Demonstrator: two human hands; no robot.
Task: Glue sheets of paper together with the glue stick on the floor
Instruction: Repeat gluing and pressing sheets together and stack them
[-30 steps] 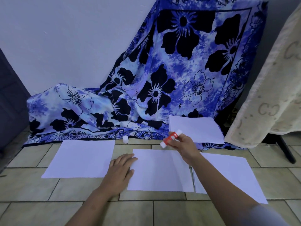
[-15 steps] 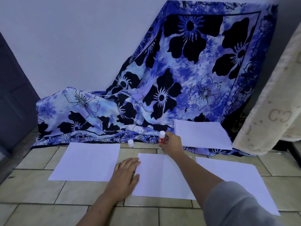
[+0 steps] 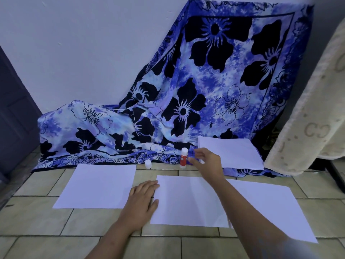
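Observation:
A red and white glue stick [image 3: 183, 158] stands upright on the floor at the cloth's edge, uncapped end up. Its small white cap [image 3: 148, 164] stands to the left. My right hand [image 3: 206, 163] hovers just right of the stick, fingers apart, not touching it. My left hand [image 3: 142, 199] lies flat on the left edge of the middle sheet [image 3: 188, 200]. A second sheet [image 3: 99, 186] lies to the left and a third sheet [image 3: 268, 208] to the right. A stack of paper [image 3: 230, 153] rests on the cloth behind my right hand.
A blue flowered cloth [image 3: 186, 109] drapes from the wall down onto the tiled floor [image 3: 46, 221]. A cream blanket [image 3: 309, 118] hangs at the right. A dark door [image 3: 13, 109] stands at the left.
My right hand carried the glue stick forward, stood it upright on the floor by the cloth, and let go. My left hand stayed on the middle sheet.

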